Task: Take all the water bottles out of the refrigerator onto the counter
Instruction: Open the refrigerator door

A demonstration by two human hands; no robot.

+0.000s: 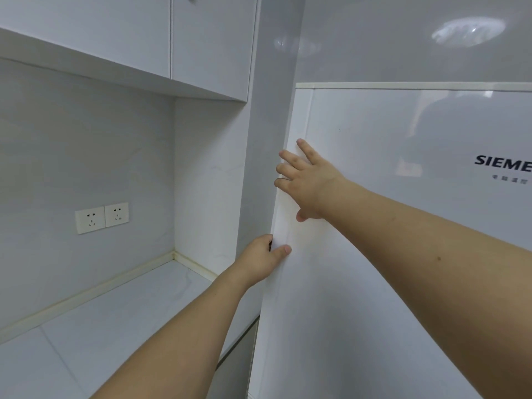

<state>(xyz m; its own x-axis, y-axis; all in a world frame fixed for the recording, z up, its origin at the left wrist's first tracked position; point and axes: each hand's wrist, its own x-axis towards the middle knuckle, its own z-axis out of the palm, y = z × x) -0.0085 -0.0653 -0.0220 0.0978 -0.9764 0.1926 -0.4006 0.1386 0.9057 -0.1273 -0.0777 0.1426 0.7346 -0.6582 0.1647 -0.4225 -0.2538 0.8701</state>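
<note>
We see two bare forearms, sleeveless to the frame edge: left hand (pixel 260 259) at 6 o'clock, right hand (pixel 306 182) unadorned, no rings.

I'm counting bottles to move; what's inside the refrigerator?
Nothing inside shows: the refrigerator door is shut. The left hand grips its edge; the right hand rests there.

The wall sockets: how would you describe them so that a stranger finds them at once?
Start at the white counter left of the refrigerator. On the wall above it, below the upper cabinets, sit the wall sockets: two square white plates side by side, the only fittings on that plain pale wall.
</note>
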